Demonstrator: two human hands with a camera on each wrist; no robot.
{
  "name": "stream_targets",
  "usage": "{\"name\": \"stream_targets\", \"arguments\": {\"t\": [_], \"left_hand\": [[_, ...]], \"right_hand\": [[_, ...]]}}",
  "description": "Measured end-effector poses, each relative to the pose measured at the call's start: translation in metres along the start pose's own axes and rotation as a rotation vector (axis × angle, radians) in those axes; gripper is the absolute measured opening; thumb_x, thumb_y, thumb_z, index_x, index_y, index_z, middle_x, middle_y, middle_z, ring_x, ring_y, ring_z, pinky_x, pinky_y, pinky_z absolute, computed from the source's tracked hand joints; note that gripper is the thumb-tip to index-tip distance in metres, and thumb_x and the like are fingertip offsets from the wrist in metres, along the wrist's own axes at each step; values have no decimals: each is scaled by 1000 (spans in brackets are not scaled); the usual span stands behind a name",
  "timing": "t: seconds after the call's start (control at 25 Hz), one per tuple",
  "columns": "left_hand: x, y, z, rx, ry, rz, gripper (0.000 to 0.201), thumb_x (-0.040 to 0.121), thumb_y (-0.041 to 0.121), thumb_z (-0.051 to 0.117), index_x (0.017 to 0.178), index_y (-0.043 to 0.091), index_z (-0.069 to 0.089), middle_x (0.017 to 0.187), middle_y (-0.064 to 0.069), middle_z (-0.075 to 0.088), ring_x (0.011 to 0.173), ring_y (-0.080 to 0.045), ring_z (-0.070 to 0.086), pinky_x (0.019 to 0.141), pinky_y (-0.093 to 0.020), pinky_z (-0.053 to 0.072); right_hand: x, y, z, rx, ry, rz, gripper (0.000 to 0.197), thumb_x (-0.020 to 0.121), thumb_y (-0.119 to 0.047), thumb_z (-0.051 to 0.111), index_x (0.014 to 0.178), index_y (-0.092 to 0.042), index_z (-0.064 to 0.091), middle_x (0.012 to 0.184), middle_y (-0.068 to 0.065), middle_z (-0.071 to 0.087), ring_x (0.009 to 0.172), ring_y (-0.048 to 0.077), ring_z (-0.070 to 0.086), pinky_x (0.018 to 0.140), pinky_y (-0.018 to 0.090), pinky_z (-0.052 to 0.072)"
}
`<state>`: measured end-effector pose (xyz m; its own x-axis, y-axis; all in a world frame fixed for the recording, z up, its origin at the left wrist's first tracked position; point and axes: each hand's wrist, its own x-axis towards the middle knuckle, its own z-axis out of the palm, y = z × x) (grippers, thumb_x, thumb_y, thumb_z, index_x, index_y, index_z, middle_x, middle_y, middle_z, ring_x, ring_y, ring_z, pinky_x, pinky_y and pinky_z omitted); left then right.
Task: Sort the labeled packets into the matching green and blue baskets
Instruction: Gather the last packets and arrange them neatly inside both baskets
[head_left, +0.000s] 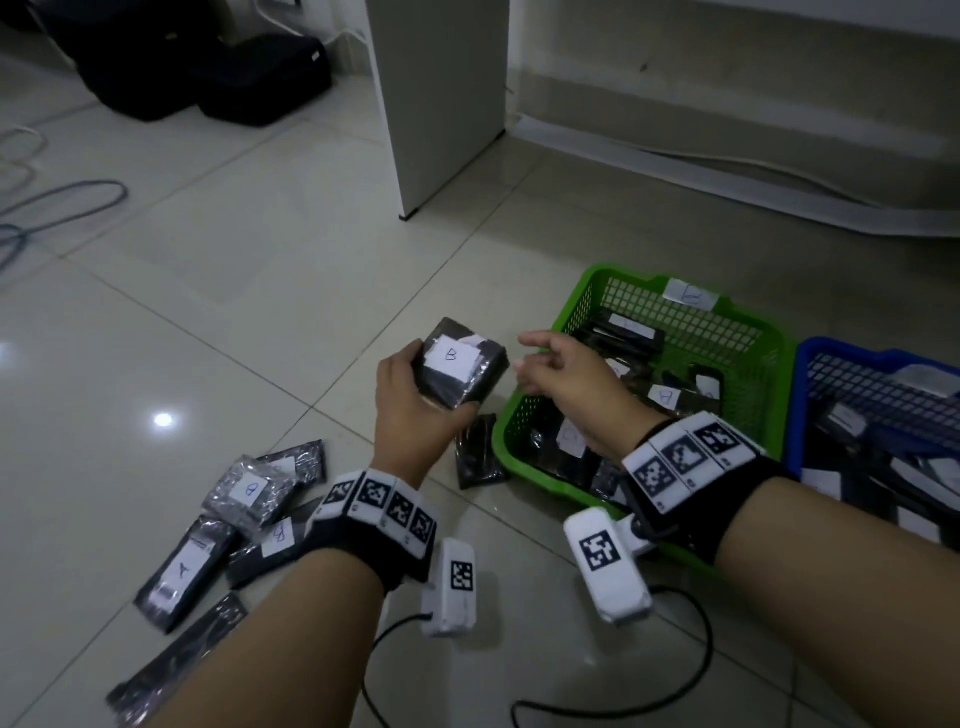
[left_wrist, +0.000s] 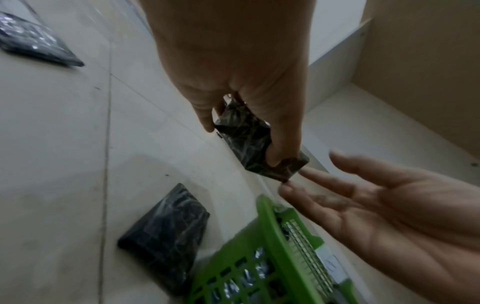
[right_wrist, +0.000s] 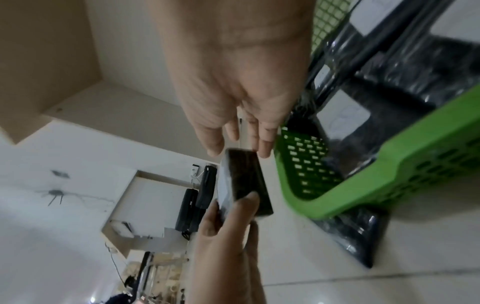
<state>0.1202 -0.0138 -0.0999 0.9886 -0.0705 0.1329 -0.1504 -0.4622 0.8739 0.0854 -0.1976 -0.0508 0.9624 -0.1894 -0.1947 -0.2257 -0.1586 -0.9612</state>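
My left hand (head_left: 415, 405) grips a dark packet (head_left: 462, 366) with a white label marked B, held above the floor just left of the green basket (head_left: 524, 457). In the left wrist view its thumb and fingers (left_wrist: 283, 144) curl round the packet (left_wrist: 249, 139). My right hand (head_left: 550, 364) hovers beside the packet with its fingers straight and relaxed, holding nothing; in the right wrist view its fingertips (right_wrist: 262, 148) reach close to the packet (right_wrist: 244, 181). The blue basket (head_left: 810, 364) stands right of the green one. Both hold several labeled packets.
Several loose packets (head_left: 244, 499) lie on the tiled floor at lower left, and one packet (head_left: 478, 452) lies against the green basket's left wall. A white cabinet leg (head_left: 441, 104) stands behind. Black bags (head_left: 208, 67) and cables (head_left: 57, 202) are at far left.
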Motion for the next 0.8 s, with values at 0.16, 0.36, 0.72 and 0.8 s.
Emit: {"name": "stream_targets", "arguments": {"t": [0.16, 0.36, 0.72, 0.8], "left_hand": [[-1, 17, 1, -41, -19, 177, 92, 58, 31, 78, 138, 18, 37, 125, 4, 37, 120, -17, 44, 98, -40, 48], [-8, 10, 1, -250, -160, 60, 118, 57, 39, 88, 148, 21, 16, 141, 3, 31, 132, -10, 36, 105, -29, 40], [-25, -45, 19, 550, -598, 124, 107, 62, 39, 83, 148, 17, 24, 151, -6, 29, 138, -26, 30, 113, -30, 24], [-23, -42, 14, 574, -576, 160, 89, 65, 50, 71, 143, 23, 37, 141, -5, 41, 129, -26, 39, 108, -33, 33]], "right_hand": [[0, -9, 18, 358, -46, 180, 40, 90, -18, 62, 127, -13, 49, 110, 9, 64, 88, 22, 64, 89, 38, 53], [-1, -16, 12, 414, 72, 219, 30, 89, -9, 61, 119, -11, 57, 106, 11, 67, 82, 22, 67, 60, 30, 56], [-21, -13, -12, 342, 158, 227, 28, 90, -9, 60, 117, -14, 58, 96, 5, 66, 76, 19, 63, 70, 34, 53], [-26, -14, -15, 331, 156, 215, 28, 90, -10, 60, 118, -13, 59, 101, 8, 66, 81, 22, 63, 75, 37, 54]]}}
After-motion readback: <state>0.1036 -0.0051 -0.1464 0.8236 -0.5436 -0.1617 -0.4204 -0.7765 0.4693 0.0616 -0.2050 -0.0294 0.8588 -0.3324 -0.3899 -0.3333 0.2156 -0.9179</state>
